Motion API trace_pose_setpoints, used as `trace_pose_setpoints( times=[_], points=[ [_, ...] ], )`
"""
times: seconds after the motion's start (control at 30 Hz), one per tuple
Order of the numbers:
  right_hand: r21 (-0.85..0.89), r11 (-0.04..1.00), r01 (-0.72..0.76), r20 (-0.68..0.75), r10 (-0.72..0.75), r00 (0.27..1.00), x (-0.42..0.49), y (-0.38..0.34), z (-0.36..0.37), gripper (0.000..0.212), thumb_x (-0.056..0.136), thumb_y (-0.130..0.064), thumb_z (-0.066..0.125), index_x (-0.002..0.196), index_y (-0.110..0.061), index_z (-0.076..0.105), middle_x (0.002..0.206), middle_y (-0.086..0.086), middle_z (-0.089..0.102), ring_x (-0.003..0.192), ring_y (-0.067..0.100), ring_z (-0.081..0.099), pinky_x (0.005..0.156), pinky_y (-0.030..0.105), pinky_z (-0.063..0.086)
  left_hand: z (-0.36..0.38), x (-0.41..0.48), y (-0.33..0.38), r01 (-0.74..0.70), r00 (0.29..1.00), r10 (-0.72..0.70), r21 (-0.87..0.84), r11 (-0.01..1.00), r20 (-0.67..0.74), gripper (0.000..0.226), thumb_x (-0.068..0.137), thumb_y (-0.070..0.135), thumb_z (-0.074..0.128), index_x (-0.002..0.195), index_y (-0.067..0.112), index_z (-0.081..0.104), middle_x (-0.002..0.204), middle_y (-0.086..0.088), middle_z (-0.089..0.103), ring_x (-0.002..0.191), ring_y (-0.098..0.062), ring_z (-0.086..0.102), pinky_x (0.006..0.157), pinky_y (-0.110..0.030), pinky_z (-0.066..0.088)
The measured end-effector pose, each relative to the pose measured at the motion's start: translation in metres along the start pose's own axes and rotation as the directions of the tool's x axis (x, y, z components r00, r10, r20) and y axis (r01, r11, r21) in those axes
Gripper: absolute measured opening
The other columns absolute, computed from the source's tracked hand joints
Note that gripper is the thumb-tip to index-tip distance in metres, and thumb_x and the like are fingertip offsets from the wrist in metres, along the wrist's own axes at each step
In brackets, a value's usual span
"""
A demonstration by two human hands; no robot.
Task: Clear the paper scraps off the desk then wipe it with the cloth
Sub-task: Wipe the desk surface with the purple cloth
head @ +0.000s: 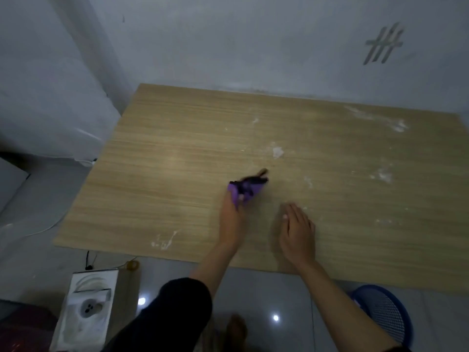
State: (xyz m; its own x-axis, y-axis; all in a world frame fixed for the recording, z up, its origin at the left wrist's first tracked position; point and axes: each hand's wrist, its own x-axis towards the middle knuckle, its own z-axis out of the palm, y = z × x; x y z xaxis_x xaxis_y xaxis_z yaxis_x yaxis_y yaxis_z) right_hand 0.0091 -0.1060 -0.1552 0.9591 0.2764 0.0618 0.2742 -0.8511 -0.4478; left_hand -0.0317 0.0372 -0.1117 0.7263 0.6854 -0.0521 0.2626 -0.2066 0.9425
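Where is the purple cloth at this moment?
In the head view, the purple cloth is near the middle of the desk, bunched in the left hand; the right hand lies beside it.

Bare forearms, no sleeves showing; bare left hand (229, 219) and right hand (297, 231); dark trousers (172, 316); bare foot (237, 329).

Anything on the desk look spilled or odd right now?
Yes: white powdery smears dot the desk, mostly its right half, plus one streak by the near-left edge. The left hand holds the purple cloth near them.
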Motion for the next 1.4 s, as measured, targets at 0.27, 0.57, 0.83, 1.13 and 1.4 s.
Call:
trace_pose_setpoints(
  times=[0.27,0.57,0.83,1.13,1.4],
  points=[
    [-0.004,0.999,-0.037,0.018,0.037,0.999,0.047,0.017,-0.010,0.068,0.086,-0.040,0.009,0.135,-0.009,0.044,0.144,0.007,0.043,0.136,0.020,0.033,0.110,0.037,0.021,-0.058,0.083,-0.052,0.106,0.968,-0.013,0.361,0.926,-0.251,0.043,0.096,0.021,0.042,0.135,0.001,0.038,0.144,-0.023,0.038,0.136,-0.033,0.031,0.114,-0.045,0.022],
    [0.018,0.998,-0.064,-0.072,0.065,0.995,0.088,0.029,-0.002,0.058,0.088,-0.030,0.020,0.125,0.000,0.053,0.134,0.016,0.052,0.130,0.030,0.043,0.106,0.043,0.032,0.067,0.081,-0.021,-0.301,0.891,0.120,0.371,0.878,0.439,0.050,0.096,0.018,0.043,0.141,0.005,0.026,0.153,-0.016,0.018,0.144,-0.029,0.012,0.117,-0.034,0.005],
    [0.130,0.990,-0.055,-0.106,0.069,0.992,0.143,0.016,0.003,0.058,0.089,-0.032,0.021,0.125,0.000,0.053,0.134,0.018,0.051,0.131,0.030,0.041,0.110,0.045,0.029,0.070,0.166,0.019,0.142,0.980,-0.081,-0.352,0.925,0.182,0.017,0.090,0.025,0.051,0.102,0.021,0.063,0.102,-0.005,0.064,0.097,-0.016,0.057,0.091,-0.036,0.046],
    [0.056,0.990,-0.130,-0.047,0.132,0.990,0.228,0.016,-0.001,0.041,0.096,-0.015,0.036,0.135,-0.003,0.042,0.146,0.015,0.037,0.140,0.028,0.026,0.116,0.041,0.019,0.013,0.283,0.026,-0.069,0.993,0.079,0.113,0.991,-0.086,0.026,0.096,0.028,0.042,0.118,0.013,0.047,0.109,-0.011,0.058,0.095,-0.023,0.054,0.075,-0.024,0.035],
    [0.109,0.980,-0.167,-0.082,0.176,0.981,0.245,0.024,0.012,0.050,0.090,-0.021,0.029,0.132,0.002,0.045,0.144,0.018,0.039,0.139,0.030,0.028,0.115,0.042,0.017,0.106,0.257,0.003,-0.427,0.830,0.171,0.408,0.807,0.531,0.049,0.097,0.023,0.042,0.141,0.006,0.030,0.153,-0.014,0.018,0.144,-0.031,0.008,0.120,-0.042,0.007]
  ],
)
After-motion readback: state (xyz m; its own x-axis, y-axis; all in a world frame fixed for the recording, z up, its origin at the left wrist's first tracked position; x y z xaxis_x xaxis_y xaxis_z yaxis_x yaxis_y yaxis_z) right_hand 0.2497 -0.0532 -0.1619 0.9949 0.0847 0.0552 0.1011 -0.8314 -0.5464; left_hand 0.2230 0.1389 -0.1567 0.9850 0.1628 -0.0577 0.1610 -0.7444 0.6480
